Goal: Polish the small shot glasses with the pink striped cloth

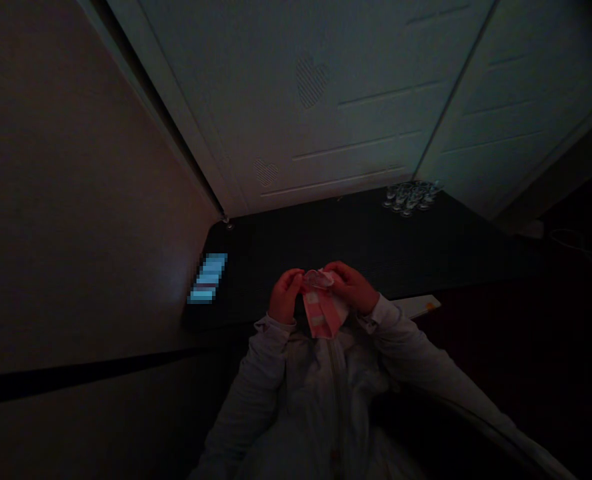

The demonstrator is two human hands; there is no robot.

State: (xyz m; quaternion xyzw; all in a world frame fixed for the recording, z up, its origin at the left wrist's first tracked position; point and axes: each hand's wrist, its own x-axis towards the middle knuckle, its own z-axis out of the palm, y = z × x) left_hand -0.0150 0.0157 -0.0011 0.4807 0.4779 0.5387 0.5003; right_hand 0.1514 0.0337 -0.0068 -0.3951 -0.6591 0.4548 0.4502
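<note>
Farthest left, well apart from our left hand (285, 296), we see a brightly lit, phone-like screen (207, 279), its picture blurred into blocks, on the dark table (286, 243). Next comes the left hand itself, thumb and fingers pinched together on the left side of the upper rim of a soft pink-and-white pouch (321, 310). The pouch is between our two hands, its body hanging below the fingers in front of our pale jacket (321, 373); whether it touches the table's near edge, we cannot tell. On its other side, our right hand (352, 288) is clamped on the right part of the same rim. We judge the step in hand to be handling the pouch's mouth, which looks slightly parted; the gloom hides what is inside. From this grip, any next move calls for an even hold on both sides, with light fingertips so the thin material does not tear or slip. Beyond the right hand, toward the far edge, is a cluster of small clear glasses (411, 197); just beside the right wrist lies a flat white object (419, 307).
</note>
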